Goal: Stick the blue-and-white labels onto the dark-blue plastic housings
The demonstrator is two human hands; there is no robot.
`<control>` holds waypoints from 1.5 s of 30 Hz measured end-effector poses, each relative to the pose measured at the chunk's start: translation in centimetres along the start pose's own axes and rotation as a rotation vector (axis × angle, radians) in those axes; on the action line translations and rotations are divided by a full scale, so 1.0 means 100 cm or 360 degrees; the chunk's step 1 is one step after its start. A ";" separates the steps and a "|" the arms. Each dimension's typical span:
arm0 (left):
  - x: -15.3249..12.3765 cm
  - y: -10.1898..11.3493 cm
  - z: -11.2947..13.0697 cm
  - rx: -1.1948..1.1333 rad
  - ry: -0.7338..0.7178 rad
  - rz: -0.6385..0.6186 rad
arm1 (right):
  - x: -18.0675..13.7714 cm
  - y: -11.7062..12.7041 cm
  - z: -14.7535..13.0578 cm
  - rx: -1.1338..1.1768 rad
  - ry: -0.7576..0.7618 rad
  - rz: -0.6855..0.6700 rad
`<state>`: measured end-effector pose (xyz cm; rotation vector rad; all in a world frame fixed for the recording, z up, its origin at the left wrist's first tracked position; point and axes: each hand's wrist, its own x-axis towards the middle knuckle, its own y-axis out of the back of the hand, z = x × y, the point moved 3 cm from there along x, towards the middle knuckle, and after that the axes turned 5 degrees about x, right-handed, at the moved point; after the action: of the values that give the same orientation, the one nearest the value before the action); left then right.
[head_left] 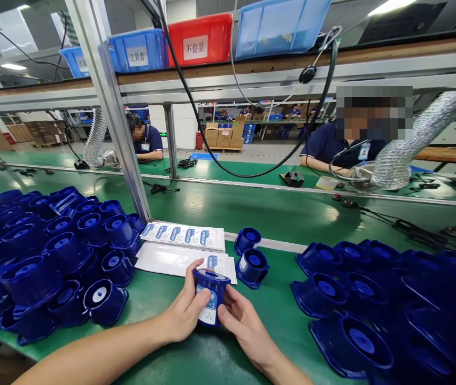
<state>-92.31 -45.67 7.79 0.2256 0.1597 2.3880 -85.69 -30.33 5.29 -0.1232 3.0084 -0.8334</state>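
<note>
Between both my hands is a blue round plastic housing with a flange, held above the green table. A blue and white label covers the side facing me. My left hand grips it from the left, thumb pressed on the label and index finger stretched up past the rim. On the other side my right hand has its thumb and fingers on the housing. Just behind lie sheets of labels, partly covered by my hands and the housing. Two more housings stand at the right of the sheets.
Many blue housings are heaped at the left and right. A metal post rises behind the left heap. Overhead, a shelf carries blue and red bins, and a black cable hangs down. Two co-workers sit across the table.
</note>
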 end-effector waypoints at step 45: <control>0.024 0.039 -0.010 0.1202 -0.0224 0.0261 | -0.002 0.021 -0.029 -0.1768 0.0343 0.0142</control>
<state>-96.87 -46.95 7.78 0.7755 1.0074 2.3537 -85.74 -27.04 6.73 0.1014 3.2082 0.9340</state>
